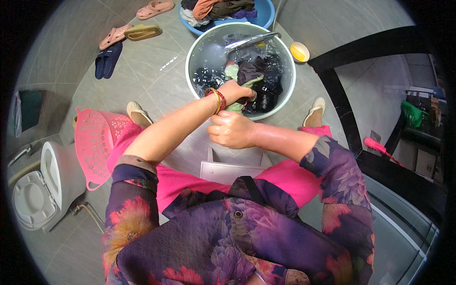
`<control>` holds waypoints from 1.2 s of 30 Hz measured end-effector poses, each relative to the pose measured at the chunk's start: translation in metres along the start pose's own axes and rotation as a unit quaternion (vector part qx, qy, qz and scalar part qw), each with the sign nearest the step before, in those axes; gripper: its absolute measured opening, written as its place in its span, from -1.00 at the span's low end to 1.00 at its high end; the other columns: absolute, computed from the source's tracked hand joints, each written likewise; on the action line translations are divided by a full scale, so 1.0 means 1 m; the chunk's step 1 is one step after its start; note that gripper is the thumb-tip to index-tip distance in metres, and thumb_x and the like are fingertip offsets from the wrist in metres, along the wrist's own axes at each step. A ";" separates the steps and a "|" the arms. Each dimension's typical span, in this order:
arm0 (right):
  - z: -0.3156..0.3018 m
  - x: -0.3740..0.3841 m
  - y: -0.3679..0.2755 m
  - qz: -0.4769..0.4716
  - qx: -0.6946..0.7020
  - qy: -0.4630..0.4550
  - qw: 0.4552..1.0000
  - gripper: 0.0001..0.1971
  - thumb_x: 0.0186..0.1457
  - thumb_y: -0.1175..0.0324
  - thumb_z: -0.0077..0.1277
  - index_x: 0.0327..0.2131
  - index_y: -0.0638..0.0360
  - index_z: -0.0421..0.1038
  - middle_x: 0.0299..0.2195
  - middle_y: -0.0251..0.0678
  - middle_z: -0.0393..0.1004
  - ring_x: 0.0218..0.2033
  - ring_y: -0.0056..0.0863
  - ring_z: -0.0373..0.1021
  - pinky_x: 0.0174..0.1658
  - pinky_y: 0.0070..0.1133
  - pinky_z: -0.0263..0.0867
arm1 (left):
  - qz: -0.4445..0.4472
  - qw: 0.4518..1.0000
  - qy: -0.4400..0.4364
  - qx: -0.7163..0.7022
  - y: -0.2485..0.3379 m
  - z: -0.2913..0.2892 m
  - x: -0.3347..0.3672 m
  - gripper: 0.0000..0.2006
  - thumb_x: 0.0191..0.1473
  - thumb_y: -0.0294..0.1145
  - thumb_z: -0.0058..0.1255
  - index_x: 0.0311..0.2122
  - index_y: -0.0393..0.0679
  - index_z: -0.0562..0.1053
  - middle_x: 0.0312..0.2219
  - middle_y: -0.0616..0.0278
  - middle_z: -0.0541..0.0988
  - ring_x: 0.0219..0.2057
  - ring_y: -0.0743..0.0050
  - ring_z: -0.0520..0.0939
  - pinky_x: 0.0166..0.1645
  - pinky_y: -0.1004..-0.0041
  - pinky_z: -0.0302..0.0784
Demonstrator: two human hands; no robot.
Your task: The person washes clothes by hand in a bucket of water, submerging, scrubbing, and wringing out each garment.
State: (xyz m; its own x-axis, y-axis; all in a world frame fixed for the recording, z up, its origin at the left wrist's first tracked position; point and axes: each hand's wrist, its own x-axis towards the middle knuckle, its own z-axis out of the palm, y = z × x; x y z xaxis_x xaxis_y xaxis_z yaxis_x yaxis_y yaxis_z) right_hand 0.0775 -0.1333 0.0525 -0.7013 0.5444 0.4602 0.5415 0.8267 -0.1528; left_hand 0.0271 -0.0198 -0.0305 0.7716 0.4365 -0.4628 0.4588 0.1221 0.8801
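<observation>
A pale green-rimmed basin (pixel 191 78) of water stands in front of me, with dark clothes (pixel 271 92) soaking in it. My left hand (pixel 235 93), with a red and a gold bracelet at its wrist, is closed round a wet garment (pixel 250 71) in dark and light green cloth, over the basin's near part. My right hand (pixel 232 130) is a wet fist just nearer to me, at the near rim. Light green cloth of the same garment runs between both hands into this fist. A metallic bar-like thing (pixel 251 41) lies slanted across the far side of the basin.
Behind stands a blue basin (pixel 266 14) heaped with clothes. A small bowl (pixel 299 52) with something yellow sits at right. Pink basket (pixel 97 147) and toilet (pixel 57 175) are at left, slippers (pixel 108 61) far left. A black door frame (pixel 339 104) rises at right.
</observation>
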 end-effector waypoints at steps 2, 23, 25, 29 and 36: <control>-0.011 0.000 -0.001 0.121 0.030 0.030 0.992 -0.92 -0.42 0.33 -0.05 -0.71 0.04 0.29 -0.57 -0.43 0.28 -0.45 -0.47 0.29 -0.40 -0.52 0.20 | 0.032 0.968 0.103 -0.225 0.003 0.012 -0.012 -0.50 -0.23 -0.14 0.19 -0.23 -0.32 0.42 -0.32 0.12 0.52 -0.42 0.46 0.52 -0.24 0.51 0.43; -0.018 -0.079 -0.012 0.583 0.675 0.314 0.326 -0.82 0.06 0.39 -0.08 -0.26 0.21 0.43 -0.42 -0.28 0.48 -0.42 -0.52 0.43 -0.34 -0.65 0.33 | 0.069 0.866 0.116 0.481 0.071 0.067 -0.092 -0.56 0.04 -0.10 -0.32 -0.22 -0.26 0.45 -0.04 -0.12 0.34 0.07 -0.01 0.23 0.05 0.16 0.17; -0.015 -0.087 -0.016 0.576 0.715 0.358 0.171 -0.81 0.06 0.29 -0.05 -0.35 0.19 0.45 -0.46 -0.26 0.48 -0.46 -0.50 0.44 -0.39 -0.68 0.33 | 0.229 0.815 0.101 0.523 0.077 0.062 -0.089 -0.51 -0.02 -0.01 -0.16 -0.24 -0.31 0.48 -0.07 -0.16 0.37 0.05 0.00 0.27 0.08 0.21 0.19; -0.013 -0.101 -0.017 0.467 0.772 0.400 0.160 -0.61 0.02 0.04 -0.03 -0.36 0.25 0.37 -0.47 -0.14 0.45 -0.45 -0.45 0.41 -0.41 -0.60 0.34 | 0.185 0.974 0.077 -0.103 0.067 0.025 -0.077 -0.69 0.07 -0.23 -0.09 -0.24 -0.29 0.48 -0.18 0.05 0.48 -0.13 0.32 0.47 0.01 0.41 0.30; -0.040 -0.037 -0.027 0.051 0.870 0.490 -0.009 -0.39 0.01 0.02 -0.02 -0.05 0.36 0.16 -0.35 -0.18 0.32 -0.37 -0.39 0.25 -0.22 -0.52 0.26 | 0.126 0.822 -0.089 -0.548 -0.005 0.062 -0.083 -0.11 -0.20 0.39 -0.20 0.21 0.17 -0.09 0.04 0.16 0.22 0.01 0.25 0.31 0.01 0.23 0.30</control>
State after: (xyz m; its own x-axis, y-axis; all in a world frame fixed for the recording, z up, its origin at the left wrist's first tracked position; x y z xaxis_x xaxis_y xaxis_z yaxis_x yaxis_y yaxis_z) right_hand 0.1076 -0.1809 0.0750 0.0550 0.9983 0.0204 -0.8958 0.0403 0.4426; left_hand -0.0124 -0.1118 -0.0030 0.8782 0.4458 -0.1729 -0.3235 0.8203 0.4717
